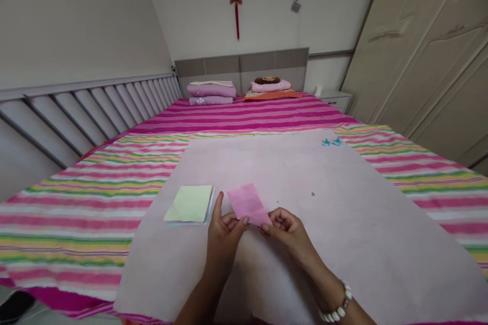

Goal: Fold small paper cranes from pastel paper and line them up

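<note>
A small pink sheet of paper [248,203] is held up off the board, tilted, by its near edge. My left hand [224,228] pinches that edge between thumb and fingers, with the index finger pointing up beside the sheet. At the sheet's near right corner, my right hand [284,226] grips it between thumb and curled fingers. To the left of my left hand lies a stack of square paper [189,204], pale green on top with blue showing underneath.
A pale board [343,244] lies over a striped bedspread [76,203]. Two small blue folded paper pieces [332,142] sit near its far right corner. Tiny scraps dot the board. Folded bedding [211,92] rests by the headboard; a railing [102,111] runs along the left.
</note>
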Available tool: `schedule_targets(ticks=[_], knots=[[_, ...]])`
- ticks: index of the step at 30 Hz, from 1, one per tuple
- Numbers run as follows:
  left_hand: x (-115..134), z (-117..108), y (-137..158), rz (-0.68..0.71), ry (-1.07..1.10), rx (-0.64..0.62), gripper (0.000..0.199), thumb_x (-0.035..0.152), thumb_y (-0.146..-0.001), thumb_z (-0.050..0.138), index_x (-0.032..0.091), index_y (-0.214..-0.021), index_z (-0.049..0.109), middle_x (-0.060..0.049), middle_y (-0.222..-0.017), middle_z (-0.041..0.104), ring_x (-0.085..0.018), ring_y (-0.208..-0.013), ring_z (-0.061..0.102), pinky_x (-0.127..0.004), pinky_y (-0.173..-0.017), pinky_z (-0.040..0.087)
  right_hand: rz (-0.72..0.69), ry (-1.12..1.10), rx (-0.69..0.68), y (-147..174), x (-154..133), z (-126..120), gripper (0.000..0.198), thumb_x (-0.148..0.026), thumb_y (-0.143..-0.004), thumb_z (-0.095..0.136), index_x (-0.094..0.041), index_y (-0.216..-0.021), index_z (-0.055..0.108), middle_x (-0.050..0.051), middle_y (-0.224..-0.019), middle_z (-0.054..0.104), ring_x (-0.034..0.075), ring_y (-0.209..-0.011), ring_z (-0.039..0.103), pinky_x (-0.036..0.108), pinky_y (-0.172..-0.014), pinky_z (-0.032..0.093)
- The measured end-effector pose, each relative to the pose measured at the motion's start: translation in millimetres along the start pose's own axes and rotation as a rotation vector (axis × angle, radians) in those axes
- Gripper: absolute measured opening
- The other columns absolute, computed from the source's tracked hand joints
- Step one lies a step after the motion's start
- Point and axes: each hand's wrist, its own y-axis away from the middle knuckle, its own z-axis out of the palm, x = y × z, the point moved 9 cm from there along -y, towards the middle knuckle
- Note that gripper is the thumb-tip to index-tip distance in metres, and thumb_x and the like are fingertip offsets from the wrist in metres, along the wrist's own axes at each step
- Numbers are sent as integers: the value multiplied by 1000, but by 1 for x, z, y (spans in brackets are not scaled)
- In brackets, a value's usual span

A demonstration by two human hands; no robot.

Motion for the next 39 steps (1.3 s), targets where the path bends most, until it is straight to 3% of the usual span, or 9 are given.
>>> schedule_targets(ticks=[7,12,15,18,22,25,31,35,39], knots=[[-7,6,1,-41,-51,-67,98,26,-65,76,12,-143,19,-2,-68,70,-18,-67,68,-30,-68,54,35,-62,34,-3,0,-3,50,-41,-63,79,-20,-105,61,-1,-69,66,14,-63,58,26,-61,43],[-9,25,8,-76,-109,-265,63,26,-67,74,12,-124,50,-7,-80,72,-19,-75,68,-30,-74,52,87,-47,-5,-5,0,1,31,-43,-63,78,-16,-77,69,2,-69,67,15,-64,58,27,-62,44],[-9,32,11,-96,-82,-335,39,31,-74,69,14,-108,62,-8,-86,73,-20,-78,67,-30,-72,52,96,-39,17,-4,1,-1,28,-40,-62,79,-16,-71,68,0,-63,64,13,-56,54,25,-56,42],[-12,31,11,-134,-43,-323,29,39,-78,62,15,-95,69,-6,-81,73,-20,-75,68,-31,-69,53,128,-43,34,-2,4,-2,28,-41,-63,78,-17,-68,66,-1,-58,61,11,-51,50,23,-50,39],[-15,32,12,-161,-24,-351,27,37,-69,73,15,-85,71,-5,-77,73,-20,-72,68,-31,-70,53,145,-53,48,0,2,-1,29,-41,-61,80,-17,-67,65,-1,-59,60,12,-52,50,23,-50,39],[-19,33,15,-226,-4,-362,31,41,-70,71,13,-84,72,-5,-72,73,-19,-65,67,-32,-66,53,158,-55,58,1,0,-2,29,-42,-63,78,-16,-67,66,-1,-59,60,12,-51,49,23,-48,39],[-16,27,12,-224,-3,-267,29,39,-70,71,12,-79,70,-3,-65,70,-17,-60,64,-31,-63,53,188,-133,-5,4,2,2,28,-43,-71,73,-16,-73,69,1,-63,65,12,-55,54,24,-54,41],[-12,21,8,-200,36,-175,24,37,-71,70,14,-74,67,-2,-67,70,-18,-62,65,-30,-65,52,172,-86,-86,7,5,7,30,-37,-63,80,-16,-83,71,2,-71,69,15,-63,59,25,-60,44],[-15,17,6,-221,36,-166,22,38,-72,69,16,-74,66,-2,-70,69,-16,-66,63,-27,-65,50,128,-5,-31,6,5,0,31,-33,-56,83,-16,-79,72,1,-67,68,13,-55,55,23,-53,41]])
